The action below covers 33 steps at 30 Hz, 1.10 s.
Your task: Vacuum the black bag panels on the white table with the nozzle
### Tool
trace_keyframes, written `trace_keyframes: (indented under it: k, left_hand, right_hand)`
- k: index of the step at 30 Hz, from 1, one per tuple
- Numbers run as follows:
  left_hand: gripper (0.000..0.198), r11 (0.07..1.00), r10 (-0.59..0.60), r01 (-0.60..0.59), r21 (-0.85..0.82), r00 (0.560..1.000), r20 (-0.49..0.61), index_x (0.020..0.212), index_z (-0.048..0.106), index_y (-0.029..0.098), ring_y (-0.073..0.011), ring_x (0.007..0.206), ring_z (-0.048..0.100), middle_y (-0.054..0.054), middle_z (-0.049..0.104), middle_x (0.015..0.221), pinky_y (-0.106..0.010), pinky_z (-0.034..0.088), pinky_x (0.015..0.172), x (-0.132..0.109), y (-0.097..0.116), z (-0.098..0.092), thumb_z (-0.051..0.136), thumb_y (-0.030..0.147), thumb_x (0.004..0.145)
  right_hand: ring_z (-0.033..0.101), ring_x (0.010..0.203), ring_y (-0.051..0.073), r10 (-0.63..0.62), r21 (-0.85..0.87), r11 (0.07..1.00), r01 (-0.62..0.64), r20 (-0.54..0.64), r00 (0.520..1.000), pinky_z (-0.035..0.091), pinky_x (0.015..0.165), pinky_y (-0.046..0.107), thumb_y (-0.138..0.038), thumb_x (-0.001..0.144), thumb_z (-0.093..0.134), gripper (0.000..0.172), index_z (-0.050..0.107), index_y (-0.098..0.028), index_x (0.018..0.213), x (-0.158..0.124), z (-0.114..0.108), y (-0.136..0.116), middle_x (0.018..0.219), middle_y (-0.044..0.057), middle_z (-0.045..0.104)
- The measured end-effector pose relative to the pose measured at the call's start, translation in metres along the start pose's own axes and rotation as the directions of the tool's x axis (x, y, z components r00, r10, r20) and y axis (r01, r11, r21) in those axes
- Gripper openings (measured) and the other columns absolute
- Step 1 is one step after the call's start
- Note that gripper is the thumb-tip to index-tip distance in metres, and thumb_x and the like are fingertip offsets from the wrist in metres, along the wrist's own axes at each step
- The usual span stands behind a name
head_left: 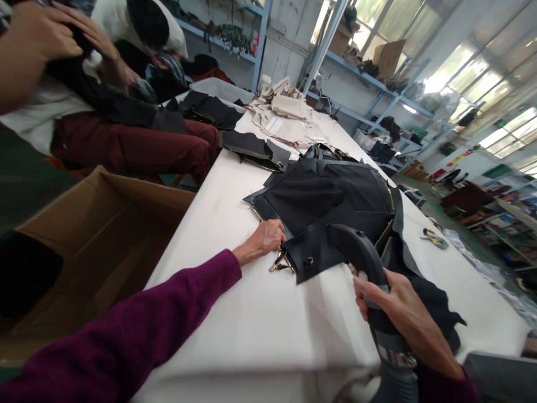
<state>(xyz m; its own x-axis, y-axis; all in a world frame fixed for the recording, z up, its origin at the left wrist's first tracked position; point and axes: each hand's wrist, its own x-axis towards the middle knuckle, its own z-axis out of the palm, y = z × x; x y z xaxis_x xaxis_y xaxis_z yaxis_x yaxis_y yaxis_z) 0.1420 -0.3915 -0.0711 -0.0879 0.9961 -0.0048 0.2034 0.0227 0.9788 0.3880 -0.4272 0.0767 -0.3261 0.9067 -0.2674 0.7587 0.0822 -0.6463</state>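
My left hand (pixel 267 237) is closed at the near left edge of a black fabric piece (pixel 323 196) with gold zips, which lies on the white table. Just beside those fingers, a gold zip end (pixel 282 262) sticks out from a folded flap with a small round metal fitting. My right hand (pixel 403 313) grips a black vacuum-hose handle (pixel 356 246). Its curved nozzle reaches over the near part of the fabric, and a ribbed hose (pixel 396 375) hangs below. Whether the nozzle tip touches the fabric, I cannot tell.
Another black zipped piece (pixel 251 148) and a pile of beige pieces (pixel 289 115) lie farther along the table. Yellow-handled snips (pixel 435 238) rest at right. A cardboard box (pixel 104 224) stands at left. Beyond it a co-worker in dark red trousers (pixel 138 145) sits handling black material.
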Motion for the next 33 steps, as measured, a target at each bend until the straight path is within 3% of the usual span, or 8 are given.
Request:
trace_keyframes:
  k: [3, 8, 12, 17, 21, 25, 29, 33]
  left_hand:
    - [0.014, 1.000, 0.005, -0.005, 0.020, 1.000, -0.008, 0.072, 0.052, 0.014, -0.0097, 0.045, 0.057, -0.001, 0.064, 0.065, -0.018, 0.045, 0.041, -0.001, 0.003, -0.001, 0.040, 0.006, 0.072]
    - [0.016, 0.998, 0.018, -0.016, 0.058, 1.000, -0.020, 0.071, 0.053, 0.014, -0.0094, 0.046, 0.057, -0.002, 0.064, 0.065, -0.018, 0.044, 0.042, -0.004, 0.007, -0.001, 0.040, 0.005, 0.071]
    - [0.017, 0.995, 0.030, -0.027, 0.091, 0.999, -0.027, 0.071, 0.053, 0.013, -0.0087, 0.046, 0.057, -0.002, 0.064, 0.066, -0.018, 0.044, 0.043, -0.005, 0.008, -0.001, 0.039, 0.004, 0.072]
    - [0.017, 0.997, 0.040, -0.039, 0.070, 0.999, -0.012, 0.073, 0.052, 0.013, -0.0081, 0.046, 0.057, -0.001, 0.064, 0.067, -0.017, 0.045, 0.043, -0.004, 0.006, 0.000, 0.039, 0.003, 0.074]
    - [0.016, 0.998, 0.027, -0.027, 0.049, 1.000, -0.011, 0.072, 0.052, 0.013, -0.0084, 0.046, 0.056, 0.000, 0.063, 0.065, -0.018, 0.044, 0.041, -0.003, 0.005, 0.000, 0.041, 0.003, 0.076]
    - [0.016, 0.998, 0.023, -0.022, 0.054, 1.000, -0.012, 0.071, 0.053, 0.013, -0.0085, 0.046, 0.056, 0.001, 0.062, 0.062, -0.018, 0.044, 0.042, -0.004, 0.007, -0.001, 0.042, 0.002, 0.076]
    - [0.017, 0.997, 0.033, -0.032, 0.067, 0.999, -0.014, 0.071, 0.053, 0.013, -0.0081, 0.045, 0.055, 0.002, 0.061, 0.062, -0.019, 0.044, 0.043, -0.006, 0.009, -0.002, 0.042, 0.001, 0.077]
    - [0.018, 0.998, 0.041, -0.040, 0.058, 0.999, -0.013, 0.071, 0.052, 0.013, -0.0078, 0.045, 0.056, 0.001, 0.061, 0.063, -0.018, 0.044, 0.042, -0.008, 0.010, -0.002, 0.040, 0.000, 0.077]
  right_hand:
    - [0.050, 0.048, 0.012, 0.112, -0.077, 0.991, -0.109, 0.034, 0.993, 0.039, 0.046, 0.023, -0.048, 0.081, 0.051, 0.035, 0.049, -0.017, 0.063, -0.027, -0.005, 0.020, 0.051, 0.001, 0.055]
    - [0.051, 0.046, 0.012, 0.180, 0.040, 0.980, -0.193, 0.225, 0.958, 0.042, 0.045, 0.023, -0.050, 0.081, 0.050, 0.033, 0.046, -0.018, 0.077, -0.047, 0.022, 0.045, 0.052, -0.003, 0.053]
    - [0.050, 0.047, 0.012, 0.130, 0.071, 0.986, -0.148, 0.216, 0.968, 0.041, 0.045, 0.022, -0.043, 0.082, 0.049, 0.027, 0.044, -0.018, 0.075, -0.038, 0.033, 0.030, 0.054, -0.002, 0.053]
    - [0.048, 0.046, 0.011, 0.067, 0.010, 0.998, -0.069, 0.172, 0.983, 0.038, 0.044, 0.021, -0.042, 0.080, 0.052, 0.025, 0.047, -0.018, 0.074, -0.041, 0.022, 0.013, 0.051, -0.003, 0.052]
    - [0.054, 0.051, 0.013, 0.178, -0.054, 0.984, -0.169, 0.258, 0.950, 0.044, 0.050, 0.022, -0.041, 0.079, 0.051, 0.023, 0.046, -0.019, 0.076, -0.064, 0.021, 0.019, 0.054, -0.003, 0.053]
    - [0.055, 0.050, 0.014, 0.241, -0.064, 0.970, -0.233, 0.287, 0.927, 0.044, 0.048, 0.023, -0.044, 0.079, 0.049, 0.026, 0.047, -0.019, 0.084, -0.077, 0.034, 0.026, 0.053, -0.003, 0.051]
    - [0.054, 0.049, 0.013, 0.227, -0.049, 0.974, -0.223, 0.326, 0.918, 0.045, 0.047, 0.023, -0.040, 0.081, 0.049, 0.023, 0.046, -0.018, 0.085, -0.065, 0.050, 0.021, 0.056, -0.003, 0.052]
    - [0.052, 0.048, 0.013, 0.126, 0.008, 0.991, -0.134, 0.286, 0.950, 0.044, 0.046, 0.023, -0.041, 0.081, 0.052, 0.025, 0.046, -0.017, 0.080, -0.048, 0.049, 0.011, 0.056, -0.003, 0.052]
